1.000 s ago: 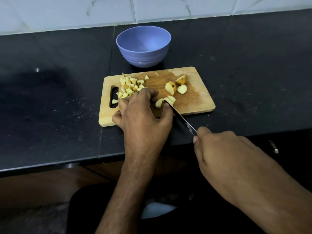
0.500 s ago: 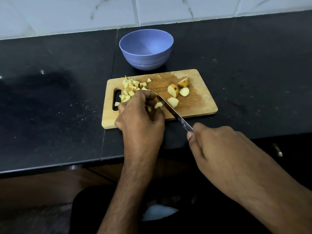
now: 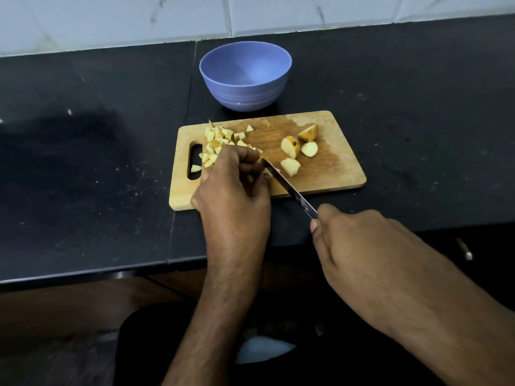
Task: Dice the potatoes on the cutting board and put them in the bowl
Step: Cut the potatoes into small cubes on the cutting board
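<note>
left hand (image 3: 234, 188) hiding potato piece (image 3: 267, 172), knife (image 3: 289, 188) handle unseen

A black counter (image 3: 97, 168) with pale specks spans the view; white marbled wall tiles (image 3: 139, 18) run along its far edge; a seam crosses it.

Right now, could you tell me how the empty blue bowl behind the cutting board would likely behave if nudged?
The blue bowl looks like thin plastic and holds nothing, so it is probably light and would slide easily on the smooth dark counter. Its base appears narrower than its rim, so a push near the rim might tip it. It seems unlikely to break.
</note>
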Motion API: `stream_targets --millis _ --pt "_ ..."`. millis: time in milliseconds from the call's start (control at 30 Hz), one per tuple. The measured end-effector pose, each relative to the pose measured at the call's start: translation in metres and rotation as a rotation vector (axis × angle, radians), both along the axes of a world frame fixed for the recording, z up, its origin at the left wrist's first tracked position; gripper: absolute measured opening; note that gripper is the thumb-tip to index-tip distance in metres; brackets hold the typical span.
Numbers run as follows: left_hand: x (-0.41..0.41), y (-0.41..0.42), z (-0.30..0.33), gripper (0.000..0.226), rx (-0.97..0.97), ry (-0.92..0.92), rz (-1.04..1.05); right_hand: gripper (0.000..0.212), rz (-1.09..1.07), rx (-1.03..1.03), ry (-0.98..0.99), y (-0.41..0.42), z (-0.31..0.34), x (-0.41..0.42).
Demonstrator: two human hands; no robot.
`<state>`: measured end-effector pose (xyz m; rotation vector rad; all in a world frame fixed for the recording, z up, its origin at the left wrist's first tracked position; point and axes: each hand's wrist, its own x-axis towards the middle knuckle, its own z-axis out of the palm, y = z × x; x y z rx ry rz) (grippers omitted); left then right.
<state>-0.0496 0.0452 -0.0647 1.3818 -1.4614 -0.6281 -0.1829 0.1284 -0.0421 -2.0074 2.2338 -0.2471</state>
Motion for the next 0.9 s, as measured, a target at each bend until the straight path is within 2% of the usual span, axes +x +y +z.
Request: stream_targets --millis 333,567,900 --pt "-0.002 0.005 0.01 0.031 0.016 -0.072 0.041 0.025 0.016 0.132 0.052 0.005 0.017 0.008" --pt "-0.005 0.005 0.012 0.031 0.065 -0.312 -0.036 0.032 -0.013 0.089 -0.015 0.016 0.024 0.009" --pt "-0.013 -0.002 0.013 0.011 0.126 -0.373 0.054 0.028 -0.021 0.063 -0.028 0.01 0.038 -0.002"
